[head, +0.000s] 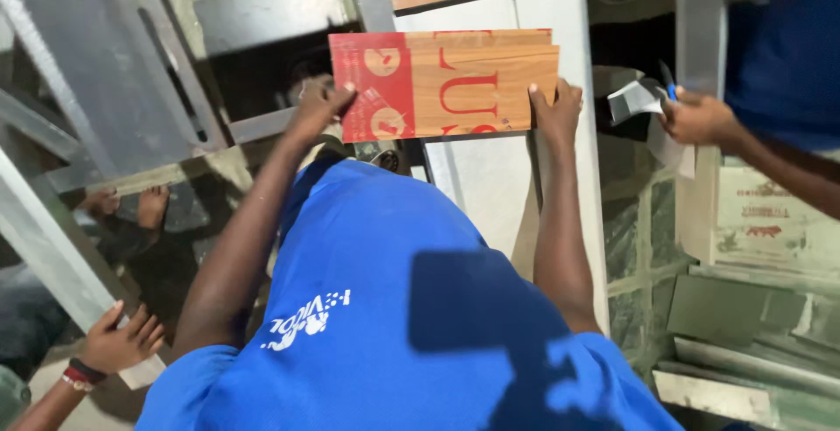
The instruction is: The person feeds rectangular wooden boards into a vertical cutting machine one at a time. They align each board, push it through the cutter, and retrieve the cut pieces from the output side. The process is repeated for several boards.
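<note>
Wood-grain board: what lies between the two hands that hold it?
In the head view, only the wood-grain board spans between left hand and right hand, its red part nearer the left.

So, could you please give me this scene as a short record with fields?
left hand: grips the left, red-printed end of the wood-grain board
right hand: holds the board's lower right edge
board: lies flat over a white panel
nearby: at right a co-worker's hand holds paper and a blue pen; lower left, a hand with a red wristband rests on a metal bar
</note>
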